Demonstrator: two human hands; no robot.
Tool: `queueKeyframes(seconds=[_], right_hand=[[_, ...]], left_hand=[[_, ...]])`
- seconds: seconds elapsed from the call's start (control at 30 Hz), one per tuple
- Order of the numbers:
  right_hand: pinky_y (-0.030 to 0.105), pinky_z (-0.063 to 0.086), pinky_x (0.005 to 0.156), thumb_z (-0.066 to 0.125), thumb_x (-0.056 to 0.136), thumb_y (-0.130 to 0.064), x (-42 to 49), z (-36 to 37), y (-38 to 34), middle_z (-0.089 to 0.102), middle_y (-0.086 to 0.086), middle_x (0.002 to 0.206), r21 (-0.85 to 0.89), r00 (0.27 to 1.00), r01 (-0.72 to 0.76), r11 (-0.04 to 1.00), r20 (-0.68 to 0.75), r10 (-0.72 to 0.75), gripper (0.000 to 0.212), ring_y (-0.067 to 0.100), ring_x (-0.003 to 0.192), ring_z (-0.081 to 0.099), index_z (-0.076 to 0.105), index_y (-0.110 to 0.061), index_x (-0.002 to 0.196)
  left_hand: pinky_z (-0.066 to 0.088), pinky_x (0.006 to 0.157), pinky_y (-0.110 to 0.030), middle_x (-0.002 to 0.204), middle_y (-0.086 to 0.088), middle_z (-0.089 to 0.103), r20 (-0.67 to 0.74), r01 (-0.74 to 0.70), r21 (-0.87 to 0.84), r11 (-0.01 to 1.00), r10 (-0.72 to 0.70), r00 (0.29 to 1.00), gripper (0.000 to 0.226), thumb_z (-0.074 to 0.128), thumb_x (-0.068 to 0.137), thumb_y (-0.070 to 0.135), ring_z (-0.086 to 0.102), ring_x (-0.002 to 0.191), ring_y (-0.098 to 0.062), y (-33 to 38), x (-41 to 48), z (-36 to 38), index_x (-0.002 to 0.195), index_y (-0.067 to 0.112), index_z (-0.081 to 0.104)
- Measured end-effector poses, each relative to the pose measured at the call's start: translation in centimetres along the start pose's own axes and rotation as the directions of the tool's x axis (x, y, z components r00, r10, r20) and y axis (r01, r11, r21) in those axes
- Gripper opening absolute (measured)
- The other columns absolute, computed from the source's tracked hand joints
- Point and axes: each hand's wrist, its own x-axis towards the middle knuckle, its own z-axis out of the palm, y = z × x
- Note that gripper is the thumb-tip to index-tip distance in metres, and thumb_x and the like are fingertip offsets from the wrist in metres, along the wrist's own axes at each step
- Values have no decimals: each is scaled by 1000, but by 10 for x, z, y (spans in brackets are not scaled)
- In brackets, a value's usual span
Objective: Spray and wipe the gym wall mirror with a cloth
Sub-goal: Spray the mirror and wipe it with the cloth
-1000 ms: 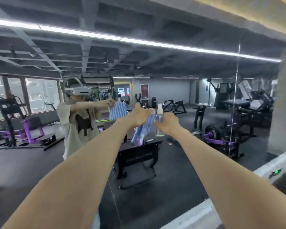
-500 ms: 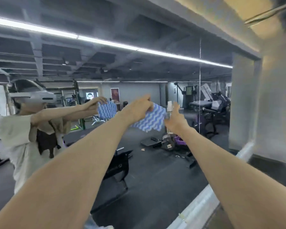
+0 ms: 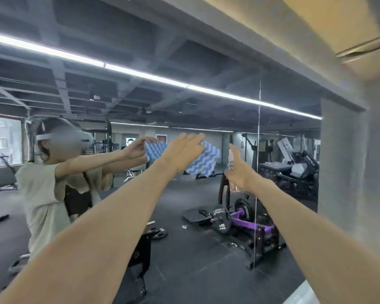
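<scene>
- Head view, step in hand: the wiping step looks under way. The left hand [image 3: 184, 153] lies flat with straight fingers and presses the cloth [image 3: 206, 163] against the mirror [image 3: 206, 249].
- Head view, where the cloth is: about mid-height on the glass, towards the mirror's right edge and just left of the vertical seam [image 3: 259, 132] between two panes.
- Head view, how the cloth lies: the blue-and-white wavy cloth is spread flat on the glass. Its visible part runs down and to the right from under the fingers, with a free corner pointing downward. The long axis seems to slant from upper left to lower right, though the hand covers too much to be sure.
- Head view, right hand [image 3: 239, 170]: it holds the spray bottle [image 3: 233, 187] close to the glass, just right of the cloth. One digit is raised beside the white top, and the other fingers are hidden behind the hand.
- Head view, the bottle: it stands upright with its long axis vertical, top up and clear body below the palm. I cannot tell which way the nozzle faces.
- Head view, next move: probably sweeping the cloth across the pane with even pressure, keeping it flat so the loose corner does not fold under. The bottle should stay clear of the wiping path.
- Head view, in the glass: the person's reflection [image 3: 48, 189] shows at the left.
</scene>
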Motion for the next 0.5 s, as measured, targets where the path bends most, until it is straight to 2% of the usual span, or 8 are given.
queueKeyframes(seconds=[0.07,0.13,0.2,0.27,0.4,0.5], right_hand=[[41,47,75,45,95,-10,24,-2,13,54,21,113,1,999,26,1000,-36,-26,83,28,78,52,-8,-41,150],[47,49,85,47,94,-13,49,-4,30,56,16,114,-65,994,76,995,-74,-81,83,31,85,56,-8,-39,151],[41,47,86,51,95,-16,70,-11,44,57,16,125,-86,986,87,992,-137,-98,84,35,98,60,-7,-32,153],[35,42,82,54,96,-20,90,-21,55,54,16,135,-101,975,100,990,-188,-118,83,36,107,59,-4,-26,155],[35,42,84,63,91,-21,137,-42,69,44,10,147,-86,954,147,985,-252,-164,85,31,112,57,7,-23,155],[31,38,81,66,86,-13,170,-47,76,41,15,141,-37,913,224,974,-342,-223,79,30,110,51,21,-22,151]], left_hand=[[32,94,-34,138,-8,38,-27,98,-29,995,-99,995,41,54,88,2,43,121,-25,3,21,9,126,14,50],[35,90,-33,127,-2,46,-53,134,25,991,-133,990,36,62,84,8,48,113,-21,7,44,22,117,19,57],[37,83,-32,113,3,53,-81,165,57,985,-160,984,31,72,76,15,52,101,-17,9,63,33,104,25,62],[36,86,-33,115,1,50,-131,163,99,982,-150,980,29,65,83,12,49,105,-18,7,86,42,110,21,59],[32,96,-34,126,-3,44,-159,192,174,966,-165,973,33,53,92,11,42,117,-21,-4,127,53,124,16,52],[32,95,-34,125,-3,45,-109,186,218,958,-165,980,29,51,93,10,41,117,-21,-21,144,66,121,18,52]])
